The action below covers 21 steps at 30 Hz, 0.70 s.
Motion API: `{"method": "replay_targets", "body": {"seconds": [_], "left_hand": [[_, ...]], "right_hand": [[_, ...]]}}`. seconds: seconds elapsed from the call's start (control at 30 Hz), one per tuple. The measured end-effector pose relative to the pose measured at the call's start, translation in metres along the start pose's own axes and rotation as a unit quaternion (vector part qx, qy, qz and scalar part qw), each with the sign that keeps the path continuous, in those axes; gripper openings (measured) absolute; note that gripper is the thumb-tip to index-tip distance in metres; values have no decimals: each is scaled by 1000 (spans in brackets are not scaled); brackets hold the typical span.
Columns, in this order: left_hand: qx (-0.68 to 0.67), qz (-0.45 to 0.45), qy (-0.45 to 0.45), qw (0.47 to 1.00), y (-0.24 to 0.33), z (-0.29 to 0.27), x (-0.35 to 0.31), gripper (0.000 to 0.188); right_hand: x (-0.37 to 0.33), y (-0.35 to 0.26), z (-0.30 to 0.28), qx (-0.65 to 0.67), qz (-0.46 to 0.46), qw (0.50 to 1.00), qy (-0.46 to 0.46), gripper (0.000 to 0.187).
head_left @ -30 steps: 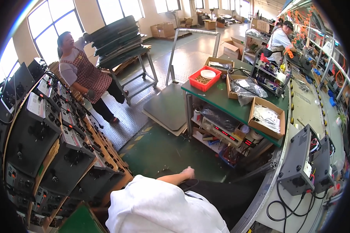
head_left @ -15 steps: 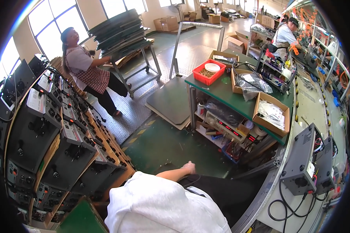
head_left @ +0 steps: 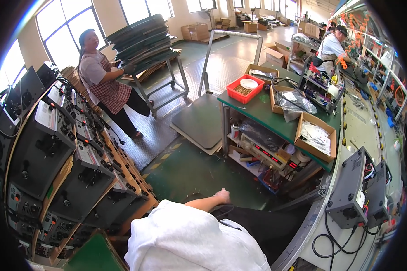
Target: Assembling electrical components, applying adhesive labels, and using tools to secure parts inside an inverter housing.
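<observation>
In the head view, black trousers [head_left: 271, 223] are showing dark and plain at 5 o'clock, lying just beside the left hand [head_left: 222, 195]; how far its fingers are opening, or whether they are holding anything, I cannot tell. Unlike a second ago, a co-worker [head_left: 106, 81] is stretching a lowered arm toward the trolley [head_left: 181, 74]. The trousers are pointing toward 3 o'clock, their long axis running roughly crosswise.

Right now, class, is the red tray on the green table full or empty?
Not empty: the red tray holds small brownish pieces and a round white dish. Whether it is full, I cannot tell.
</observation>
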State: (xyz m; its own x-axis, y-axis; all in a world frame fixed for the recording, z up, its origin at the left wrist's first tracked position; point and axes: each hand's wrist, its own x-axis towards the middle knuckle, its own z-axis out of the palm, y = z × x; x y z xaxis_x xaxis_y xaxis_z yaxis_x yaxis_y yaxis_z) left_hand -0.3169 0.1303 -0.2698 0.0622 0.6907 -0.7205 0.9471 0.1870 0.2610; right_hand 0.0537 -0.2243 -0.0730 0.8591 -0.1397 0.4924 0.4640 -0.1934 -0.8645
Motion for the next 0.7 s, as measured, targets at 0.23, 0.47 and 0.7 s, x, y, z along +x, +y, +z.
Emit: {"method": "replay_targets", "body": {"seconds": [0.23, 0.47, 0.7], "left_hand": [[19, -75, 251, 965, -83, -122, 52, 40], [-8, -115, 302, 946, -84, -214, 47, 51], [-146, -134, 225, 954, -27, -304, 53, 83]], "right_hand": [[2, -17, 5, -84, -54, 995, 1, 63], [3, -17, 5, -71, -103, 992, -5, 62], [-2, -15, 0, -82, -75, 994, 0, 63]]}}
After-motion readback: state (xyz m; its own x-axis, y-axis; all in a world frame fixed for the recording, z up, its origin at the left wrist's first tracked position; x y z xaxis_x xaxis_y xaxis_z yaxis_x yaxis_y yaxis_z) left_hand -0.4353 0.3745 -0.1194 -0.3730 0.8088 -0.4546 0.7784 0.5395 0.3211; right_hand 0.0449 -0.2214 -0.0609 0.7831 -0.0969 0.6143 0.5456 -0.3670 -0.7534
